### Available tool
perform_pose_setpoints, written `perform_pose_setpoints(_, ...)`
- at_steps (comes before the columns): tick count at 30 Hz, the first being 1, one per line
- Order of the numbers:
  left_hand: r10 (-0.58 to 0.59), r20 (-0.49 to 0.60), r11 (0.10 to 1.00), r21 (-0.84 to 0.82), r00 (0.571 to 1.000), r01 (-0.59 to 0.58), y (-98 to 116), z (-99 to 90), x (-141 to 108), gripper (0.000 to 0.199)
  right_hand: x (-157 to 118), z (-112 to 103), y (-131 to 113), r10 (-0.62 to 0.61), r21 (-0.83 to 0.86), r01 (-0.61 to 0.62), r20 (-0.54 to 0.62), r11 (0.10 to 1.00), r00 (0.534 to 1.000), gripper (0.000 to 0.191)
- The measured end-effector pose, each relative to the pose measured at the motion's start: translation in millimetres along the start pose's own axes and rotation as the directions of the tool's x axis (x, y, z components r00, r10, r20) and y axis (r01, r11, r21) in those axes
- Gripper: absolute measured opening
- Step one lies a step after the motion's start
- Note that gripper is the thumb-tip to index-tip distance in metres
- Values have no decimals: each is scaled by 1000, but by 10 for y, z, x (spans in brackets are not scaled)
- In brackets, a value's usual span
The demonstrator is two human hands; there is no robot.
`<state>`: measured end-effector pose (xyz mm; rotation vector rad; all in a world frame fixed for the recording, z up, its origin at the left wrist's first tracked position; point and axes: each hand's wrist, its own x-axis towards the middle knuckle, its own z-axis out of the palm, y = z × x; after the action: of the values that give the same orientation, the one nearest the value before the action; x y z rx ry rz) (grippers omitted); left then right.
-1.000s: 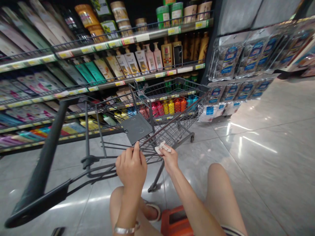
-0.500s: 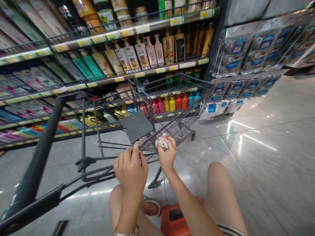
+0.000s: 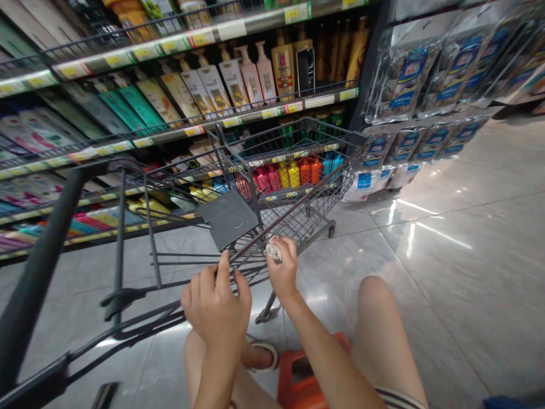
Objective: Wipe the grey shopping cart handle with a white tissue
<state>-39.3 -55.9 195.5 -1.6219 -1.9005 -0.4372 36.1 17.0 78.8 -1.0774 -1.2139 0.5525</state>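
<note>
Tiled floor (image 3: 426, 272), shelves (image 3: 170, 130) ahead. Left hand (image 3: 215, 304) is gripping the cart (image 3: 251, 227) wire; right hand (image 3: 283, 267) is pinching a cloth (image 3: 271, 250) against it.

I see a glossy grey tiled floor (image 3: 447, 272) carrying a dark wire shopping cart (image 3: 272, 187) on its wheels, with an orange stool (image 3: 306, 378) standing just beside it below me.

The wire shopping cart (image 3: 272, 182) is dark grey, the crumpled cloth (image 3: 273, 250) white, the plastic stool (image 3: 304, 375) orange, and the glossy floor tiles (image 3: 447, 255) pale grey.
</note>
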Motion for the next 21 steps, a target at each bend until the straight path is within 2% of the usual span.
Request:
perform_pose_setpoints(3,-11,-18,1000,-20,1000,11,5,8,5,36,-40,-27,227,65,-30,-65,1,997,998,33)
perform_pose_setpoints(6,-9,-31,1000,-7,999,8,6,17,11,35,-51,-63,376,82,-52,-81,16,995,997,35)
perform_pose_setpoints(9,2,-26,1000,3,1000,-2,9,26,17,35,21,-105,420,68,-93,-60,92,994,993,36)
perform_pose_setpoints(13,7,-7,1000,-14,1000,-7,41,26,28,38,170,-181,412,75,-236,-17,237,972,969,38)
perform_pose_setpoints(16,-5,11,999,-39,1000,5,81,5,44,38,230,-277,420,89,-305,2,284,952,955,41)
perform_pose_setpoints(18,-10,30,997,-71,1000,12,108,-14,60,39,247,-362,424,124,-308,-41,253,950,959,37)
perform_pose_setpoints(21,-2,34,990,-138,999,6,152,-25,103,38,288,-473,371,166,-227,-144,80,963,983,30)
